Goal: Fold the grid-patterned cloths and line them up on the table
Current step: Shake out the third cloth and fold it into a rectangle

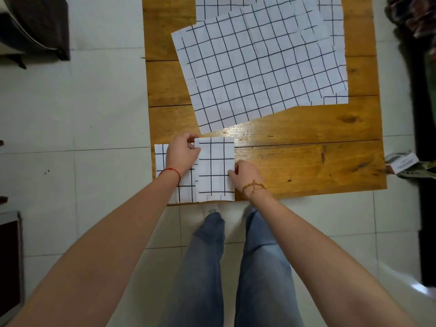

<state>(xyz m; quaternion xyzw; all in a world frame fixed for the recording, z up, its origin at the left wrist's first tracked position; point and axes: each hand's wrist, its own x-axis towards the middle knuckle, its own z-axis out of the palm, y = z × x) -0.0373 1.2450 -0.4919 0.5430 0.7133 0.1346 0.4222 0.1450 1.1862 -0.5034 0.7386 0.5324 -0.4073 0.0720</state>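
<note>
Placing step: left hand [180, 153] pinches far-left corner of 2nd folded cloth [215, 169], right hand [245, 173] pinches its right edge, at table [306, 161] near edge, touching/overlapping 1st folded cloth [161, 156]. Next, prob: square it w/ neighbour, let go, then take top flat cloth [247, 74] from far pile.

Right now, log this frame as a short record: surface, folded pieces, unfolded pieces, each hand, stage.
surface: wooden table
folded cloths: two at the near left corner; right folded cloth overlaps left folded cloth
unfolded cloths: tilted open cloth lies flat on another open cloth at the far side
left hand: pinches the right folded cloth's far left corner
right hand: grips its right edge
stage: aligning second folded cloth beside the first; open cloths not yet folded
</note>
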